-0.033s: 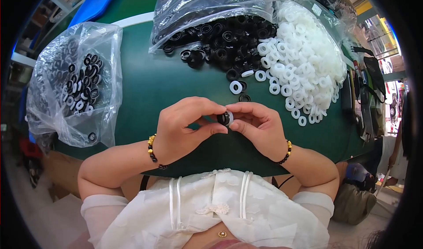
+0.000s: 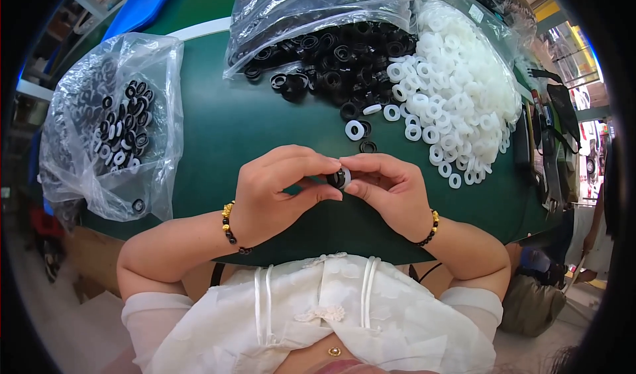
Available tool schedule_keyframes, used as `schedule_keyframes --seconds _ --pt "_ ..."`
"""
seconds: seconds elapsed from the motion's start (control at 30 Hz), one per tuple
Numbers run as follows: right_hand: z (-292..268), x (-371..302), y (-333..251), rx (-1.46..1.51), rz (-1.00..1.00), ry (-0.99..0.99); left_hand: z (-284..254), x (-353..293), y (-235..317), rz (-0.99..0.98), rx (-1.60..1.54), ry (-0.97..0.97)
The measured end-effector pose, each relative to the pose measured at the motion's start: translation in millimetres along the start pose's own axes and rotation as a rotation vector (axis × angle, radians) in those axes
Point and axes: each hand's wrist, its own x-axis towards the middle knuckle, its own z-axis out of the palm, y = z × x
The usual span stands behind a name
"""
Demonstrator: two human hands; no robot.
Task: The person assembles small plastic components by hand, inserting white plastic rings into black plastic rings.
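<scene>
Over the near part of the green table, my left hand (image 2: 275, 185) and my right hand (image 2: 394, 188) meet at the fingertips. Between thumb and fingers my left hand pinches a black ring (image 2: 335, 178). Pressed against its right side is a white ring (image 2: 346, 176), pinched by my right hand. Whether one ring sits inside the other, I cannot tell; fingers cover part of both. Just beyond my fingertips lie a loose black ring (image 2: 368, 147) and a white ring (image 2: 354, 131) overlapping another black one.
A heap of black rings (image 2: 338, 69) spills from a clear bag (image 2: 318, 3) at the far middle. To its right is a pile of white rings (image 2: 457, 96). An open plastic bag (image 2: 165, 76) at left holds black-and-white rings (image 2: 126, 122). Tools (image 2: 546, 135) line the right edge.
</scene>
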Motion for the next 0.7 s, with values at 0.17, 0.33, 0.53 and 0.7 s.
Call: schedule_keyframes --seconds 0.17,0.33,0.53,0.7 --pt "0.7 -4.0 4.6 -0.206 -0.189 -0.004 1.4 -0.2 -4.3 0.16 0.118 0.022" --pt "25.2 -15.5 1.4 -0.408 -0.259 -0.03 4.0 -2.3 -11.6 0.173 0.279 0.113" --pt "26.7 -17.7 7.1 -0.202 -0.127 -0.101 0.1 2.8 -23.4 0.124 0.153 0.072" --pt "-11.4 5.2 -14.3 -0.585 -0.286 0.026 -14.6 14.3 -16.0 -0.445 -0.456 -0.06"
